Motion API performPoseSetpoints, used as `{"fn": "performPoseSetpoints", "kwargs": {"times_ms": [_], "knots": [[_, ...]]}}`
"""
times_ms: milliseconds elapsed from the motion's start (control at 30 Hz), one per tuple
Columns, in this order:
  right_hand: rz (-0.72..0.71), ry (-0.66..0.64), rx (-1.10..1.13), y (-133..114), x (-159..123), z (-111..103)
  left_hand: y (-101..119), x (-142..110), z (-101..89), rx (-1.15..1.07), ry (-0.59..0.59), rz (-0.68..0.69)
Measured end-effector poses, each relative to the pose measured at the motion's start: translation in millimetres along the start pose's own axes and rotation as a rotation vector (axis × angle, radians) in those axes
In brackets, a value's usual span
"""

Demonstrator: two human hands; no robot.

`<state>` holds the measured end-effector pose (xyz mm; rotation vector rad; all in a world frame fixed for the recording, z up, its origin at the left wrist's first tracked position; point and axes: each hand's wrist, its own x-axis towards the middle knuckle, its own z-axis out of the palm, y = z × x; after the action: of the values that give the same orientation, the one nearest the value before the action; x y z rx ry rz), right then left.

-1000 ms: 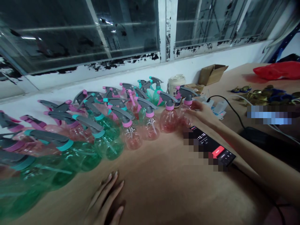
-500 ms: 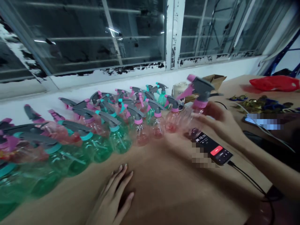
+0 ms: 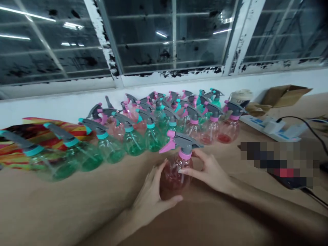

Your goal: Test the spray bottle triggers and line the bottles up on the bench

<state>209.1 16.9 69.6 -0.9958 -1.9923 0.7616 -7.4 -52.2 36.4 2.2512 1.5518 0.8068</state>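
A clear pink spray bottle (image 3: 176, 176) with a grey and pink trigger head is in front of me, close to upright over the table. My right hand (image 3: 208, 171) grips it from the right, thumb and fingers around its upper body just under the pink collar. On the bottle's left side is my left hand (image 3: 151, 194), its thumb and fingers spread apart in a C shape. Its fingertips come right up to the bottle; whether they touch I cannot tell. Behind stand rows of similar bottles, green ones (image 3: 133, 141) with turquoise collars and pink ones (image 3: 229, 131) with pink collars.
A power strip (image 3: 269, 128) with plugs lies right of the rows. Nearer is a partly blurred-out phone (image 3: 289, 181) on a cable. An open cardboard box (image 3: 284, 95) and a white tub (image 3: 241, 97) stand by the wall. Colourful patterned fabric (image 3: 56, 126) lies at left.
My right hand has lifted the pink spray bottle from the right end of the front row and brought it toward me. My left hand has risen from the table to the bottle. The view has turned left.
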Motion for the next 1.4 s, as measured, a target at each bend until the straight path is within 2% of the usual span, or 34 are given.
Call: {"fn": "performPoseSetpoints", "kwargs": {"times_ms": [133, 267, 400, 467, 567, 633, 767, 867, 967, 1100, 1400], "knots": [[0.053, 0.018, -0.15, -0.4, -4.7, 11.6, -3.4, -1.1, 2.1, -0.034, 0.016, 0.0], [-0.067, -0.105, -0.132, -9.4, 1.1, 4.1, -4.2, 1.0, 2.7, -0.069, 0.016, -0.028], [-0.148, -0.344, 0.067, -18.1, 22.4, -13.9, -0.8, 2.1, -0.8, -0.059, -0.028, -0.081], [-0.101, -0.435, 0.217, -20.2, 33.8, -17.1, 1.5, 3.0, -3.4, -0.055, -0.051, -0.082], [-0.052, -0.511, 0.364, -23.7, 45.4, -9.9, 3.9, 4.5, -6.1, -0.049, -0.051, -0.042], [-0.087, -0.481, 0.404, -27.7, 49.0, -0.8, 4.2, 5.5, -6.5, -0.019, -0.037, -0.006], [-0.199, -0.327, 0.366, -35.2, 51.1, 12.6, -0.3, 5.9, -2.9, 0.112, -0.02, 0.05], [-0.244, -0.255, 0.305, -32.8, 50.8, 14.1, -6.6, 4.7, 1.7, 0.26, -0.046, 0.09], [-0.223, -0.177, 0.301, -22.4, 49.3, 11.7, -10.8, 3.6, 4.4, 0.372, -0.106, 0.114], [-0.215, -0.163, 0.3, -11.3, 49.2, 6.5, -11.9, 2.6, 3.8, 0.429, -0.151, 0.134], [-0.232, -0.099, 0.341, -14.4, 54.9, -1.4, -11.5, 0.7, 1.7, 0.476, -0.159, 0.164]]}}
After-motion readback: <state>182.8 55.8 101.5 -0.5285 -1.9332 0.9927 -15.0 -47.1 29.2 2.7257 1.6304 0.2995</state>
